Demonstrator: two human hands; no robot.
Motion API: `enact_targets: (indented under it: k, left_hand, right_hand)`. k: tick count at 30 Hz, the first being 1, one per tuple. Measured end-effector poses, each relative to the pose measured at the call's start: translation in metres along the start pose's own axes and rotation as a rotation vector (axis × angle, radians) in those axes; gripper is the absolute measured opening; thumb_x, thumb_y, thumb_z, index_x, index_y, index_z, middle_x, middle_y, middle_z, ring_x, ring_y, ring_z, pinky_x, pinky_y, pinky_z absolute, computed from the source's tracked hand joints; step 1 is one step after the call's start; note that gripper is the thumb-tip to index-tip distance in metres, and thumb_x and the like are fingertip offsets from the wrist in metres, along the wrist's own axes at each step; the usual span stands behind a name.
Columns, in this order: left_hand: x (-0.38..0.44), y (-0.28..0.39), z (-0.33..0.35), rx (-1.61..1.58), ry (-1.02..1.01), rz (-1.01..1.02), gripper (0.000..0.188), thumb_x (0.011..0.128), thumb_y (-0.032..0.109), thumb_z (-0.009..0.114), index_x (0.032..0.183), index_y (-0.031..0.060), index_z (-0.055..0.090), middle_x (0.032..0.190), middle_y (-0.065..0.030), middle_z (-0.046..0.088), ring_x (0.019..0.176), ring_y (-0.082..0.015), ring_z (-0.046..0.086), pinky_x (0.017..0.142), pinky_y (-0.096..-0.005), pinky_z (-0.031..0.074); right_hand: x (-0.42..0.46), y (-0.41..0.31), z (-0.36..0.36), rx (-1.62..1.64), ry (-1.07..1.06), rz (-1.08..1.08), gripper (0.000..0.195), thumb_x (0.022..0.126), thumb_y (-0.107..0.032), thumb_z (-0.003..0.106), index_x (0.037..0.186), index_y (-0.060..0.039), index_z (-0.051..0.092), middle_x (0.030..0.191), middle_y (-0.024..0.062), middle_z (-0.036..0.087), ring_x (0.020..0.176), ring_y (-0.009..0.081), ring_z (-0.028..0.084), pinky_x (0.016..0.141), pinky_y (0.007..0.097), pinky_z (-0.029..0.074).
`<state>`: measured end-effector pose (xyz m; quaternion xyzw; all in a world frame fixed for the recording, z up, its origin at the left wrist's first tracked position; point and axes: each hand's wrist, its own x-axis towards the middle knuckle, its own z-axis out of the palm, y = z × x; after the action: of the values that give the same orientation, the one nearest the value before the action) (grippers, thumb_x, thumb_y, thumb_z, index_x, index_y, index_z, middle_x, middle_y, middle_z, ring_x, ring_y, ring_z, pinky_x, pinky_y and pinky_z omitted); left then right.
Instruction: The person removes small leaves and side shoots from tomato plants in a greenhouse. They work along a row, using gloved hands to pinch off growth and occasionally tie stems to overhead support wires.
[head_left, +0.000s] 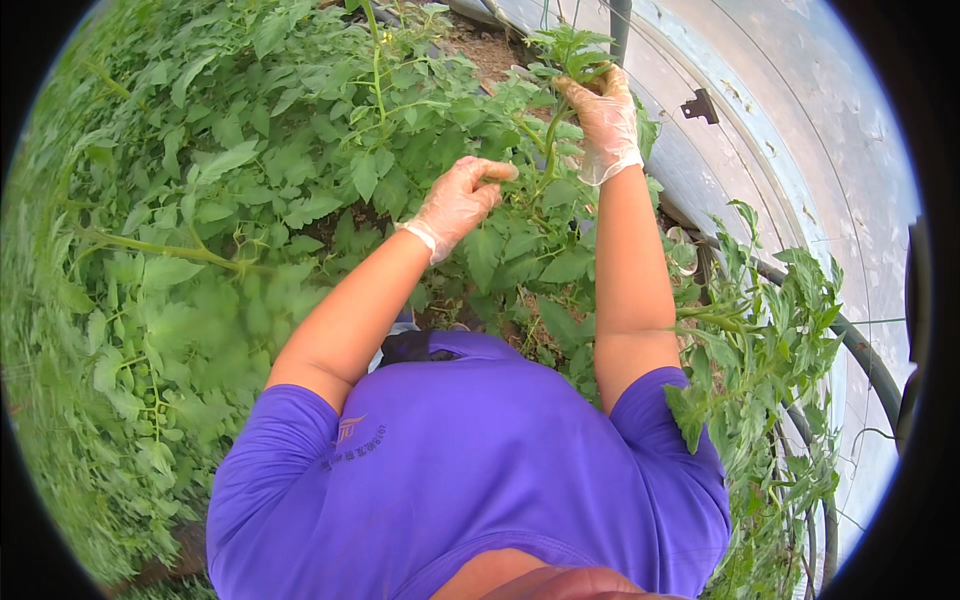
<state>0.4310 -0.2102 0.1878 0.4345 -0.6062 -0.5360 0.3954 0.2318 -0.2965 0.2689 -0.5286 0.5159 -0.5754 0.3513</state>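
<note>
Both my hands wear thin clear plastic gloves. My right hand (611, 124) is raised at the upper right, its thumb and fingers around the leafy top (572, 51) of a tomato plant. From under that hand the plant's thick green stem (551, 154) bends down into the foliage. My left hand (459, 201) hovers lower and to the left, palm inward, with index finger and thumb pointing towards the stem. Its other fingers are curled and partly hidden, so whether it pinches something small is not clear. Tomato leaves (487, 255) lie just below it.
Dense tomato plants (247, 172) fill the left side, with a yellow flower (386, 36) near the top. At right, more tomato foliage (780, 330) brushes my sleeve. Beyond it curve the plastic greenhouse film (795, 150) and a dark pipe (862, 356). A black clip (699, 107) hangs there.
</note>
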Motion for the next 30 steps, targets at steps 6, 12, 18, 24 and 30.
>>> enact_targets:
  k: [6,12,18,24,30]
  left_hand:
    - [0.069,0.024,0.026,0.029,0.026,0.127,0.033,0.091,0.007,0.063,0.124,0.0037,0.061,0.11,-0.0053,0.061,0.09,-0.0125,0.058,0.083,-0.0278,0.05]
    - [0.078,0.028,0.06,-0.011,0.126,0.165,0.03,0.085,0.01,0.074,0.112,0.0038,0.062,0.104,-0.0039,0.061,0.088,-0.0132,0.061,0.081,-0.0283,0.052]
    - [0.074,0.015,0.074,-0.193,0.181,0.28,0.023,0.088,0.004,0.07,0.11,0.004,0.063,0.101,-0.0027,0.062,0.088,-0.0133,0.062,0.083,-0.0277,0.051]
    - [0.085,0.001,0.061,-0.824,0.33,0.047,0.018,0.091,0.007,0.067,0.108,0.0057,0.061,0.091,-0.0028,0.067,0.08,-0.0129,0.063,0.074,-0.0276,0.05]
    - [0.102,0.004,0.02,-0.888,0.319,-0.135,0.03,0.092,0.011,0.066,0.12,0.0046,0.058,0.105,-0.004,0.065,0.082,-0.0145,0.065,0.072,-0.0286,0.052]
  right_hand:
    - [-0.023,0.018,-0.02,0.415,0.03,0.045,0.035,0.083,-0.008,0.074,0.113,-0.0104,0.057,0.088,-0.003,0.062,0.072,0.0061,0.049,0.064,0.0257,0.039]
    - [-0.057,0.019,-0.033,0.459,0.066,0.055,0.029,0.083,-0.015,0.075,0.108,-0.0053,0.063,0.093,0.0022,0.064,0.077,0.0135,0.053,0.075,0.0301,0.043]
    - [-0.071,0.015,-0.029,0.44,-0.009,0.024,0.034,0.083,-0.022,0.075,0.109,-0.0026,0.064,0.095,0.003,0.064,0.084,0.0152,0.056,0.084,0.0325,0.043]
    - [-0.031,0.008,-0.007,0.46,-0.011,0.163,0.021,0.088,-0.011,0.068,0.106,-0.0032,0.061,0.084,0.0035,0.062,0.073,0.0127,0.056,0.07,0.0264,0.047]
    - [0.072,0.03,0.026,0.239,-0.119,0.31,0.025,0.094,-0.013,0.063,0.114,0.0006,0.057,0.088,0.0064,0.062,0.06,0.0125,0.054,0.051,0.029,0.047]
